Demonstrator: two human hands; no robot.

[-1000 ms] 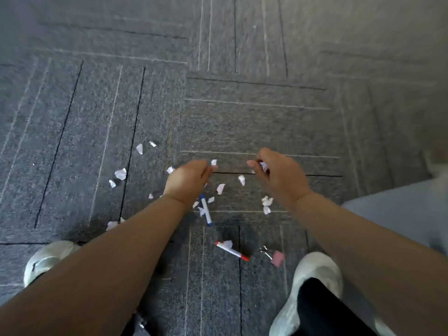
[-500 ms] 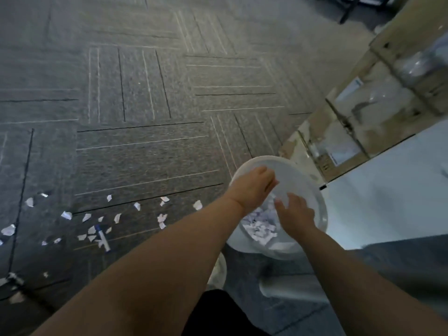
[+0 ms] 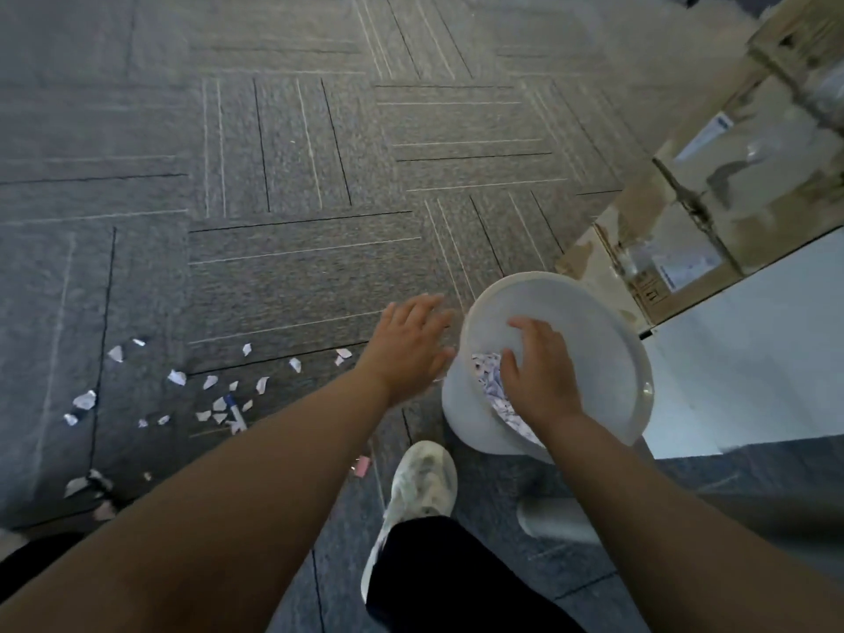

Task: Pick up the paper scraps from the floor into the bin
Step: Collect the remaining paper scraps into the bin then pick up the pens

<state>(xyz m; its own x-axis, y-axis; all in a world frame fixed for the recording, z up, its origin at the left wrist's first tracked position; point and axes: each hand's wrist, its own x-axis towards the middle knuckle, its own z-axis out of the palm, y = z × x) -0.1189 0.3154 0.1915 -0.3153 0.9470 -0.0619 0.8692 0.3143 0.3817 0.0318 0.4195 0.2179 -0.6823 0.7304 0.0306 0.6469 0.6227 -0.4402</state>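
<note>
Left hand (image 3: 411, 347) withdrawn from round plastic bin (image 3: 462, 406).

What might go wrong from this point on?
The left hand is close beside the bin; a knock might tip it and spill the paper inside. A blue pen lies among the paper scraps on the carpet, so it might get scooped up with them.

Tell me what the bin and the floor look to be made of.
Bin: likely white plastic, smooth and slightly translucent, with a thin moulded rim. Floor: grey carpet tiles, matte and fuzzy-textured, with seams and woven stripe lines.
</note>
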